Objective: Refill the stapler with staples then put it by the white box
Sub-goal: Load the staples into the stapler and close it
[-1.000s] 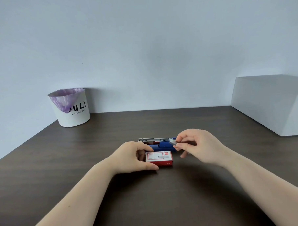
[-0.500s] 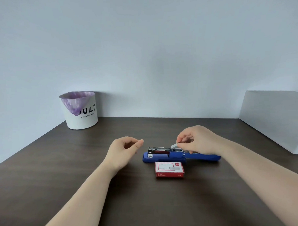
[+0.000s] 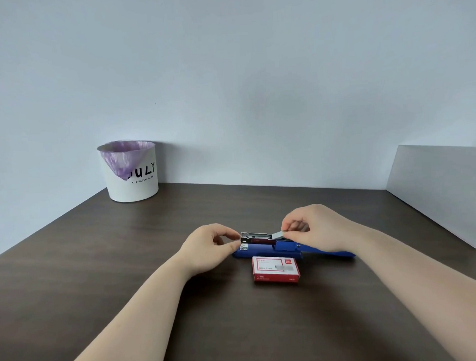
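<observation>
Our right hand [image 3: 318, 228] pinches grey staple strip [image 3: 278, 235] over the magazine | our left hand [image 3: 209, 245] nips front end of blue stapler [image 3: 267, 246], lying flat, opened, mid-table | red staple box [image 3: 275, 268] at its 6 o'clock | white box [image 3: 445, 196] at 3 o'clock

light: soft, even, bright | shadows: faint beneath forearms on the dark table [image 3: 71, 269], beside the white bin [image 3: 133, 172] | glare: mild tabletop sheen | focus: sharp | distortion: wide-angle bending at edges

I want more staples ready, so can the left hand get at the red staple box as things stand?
Probably yes. The left hand pinches the front end of the stapler, and the red staple box lies just nearer, with nothing between them on the table.
</observation>
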The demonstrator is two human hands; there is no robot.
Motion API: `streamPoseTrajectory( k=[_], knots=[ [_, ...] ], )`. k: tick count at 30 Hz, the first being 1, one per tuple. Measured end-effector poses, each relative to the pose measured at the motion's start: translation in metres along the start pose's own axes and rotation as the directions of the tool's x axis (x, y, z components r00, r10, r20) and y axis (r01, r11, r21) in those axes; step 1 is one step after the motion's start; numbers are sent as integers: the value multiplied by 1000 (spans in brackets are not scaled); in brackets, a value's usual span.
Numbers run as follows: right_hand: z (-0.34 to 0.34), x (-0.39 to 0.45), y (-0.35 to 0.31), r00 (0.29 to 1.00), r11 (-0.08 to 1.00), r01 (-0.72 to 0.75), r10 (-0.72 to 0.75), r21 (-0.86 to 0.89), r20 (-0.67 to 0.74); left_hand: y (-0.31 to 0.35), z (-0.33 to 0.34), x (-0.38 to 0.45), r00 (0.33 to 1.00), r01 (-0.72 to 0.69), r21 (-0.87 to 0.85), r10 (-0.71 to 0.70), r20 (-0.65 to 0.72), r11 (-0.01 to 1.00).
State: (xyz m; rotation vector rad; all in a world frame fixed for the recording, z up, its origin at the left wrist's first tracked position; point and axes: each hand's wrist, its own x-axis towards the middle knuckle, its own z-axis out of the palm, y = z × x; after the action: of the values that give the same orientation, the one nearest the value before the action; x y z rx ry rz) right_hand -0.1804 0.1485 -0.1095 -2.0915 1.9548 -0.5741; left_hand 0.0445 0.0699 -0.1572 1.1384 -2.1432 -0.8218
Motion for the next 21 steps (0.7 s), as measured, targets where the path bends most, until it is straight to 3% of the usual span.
streamPoseTrajectory(
  k=[21],
  knots=[
    [6,3,2,999,999,40,-41,-32,-31,0,0,0,999,-15,42,13,47,999]
  ],
)
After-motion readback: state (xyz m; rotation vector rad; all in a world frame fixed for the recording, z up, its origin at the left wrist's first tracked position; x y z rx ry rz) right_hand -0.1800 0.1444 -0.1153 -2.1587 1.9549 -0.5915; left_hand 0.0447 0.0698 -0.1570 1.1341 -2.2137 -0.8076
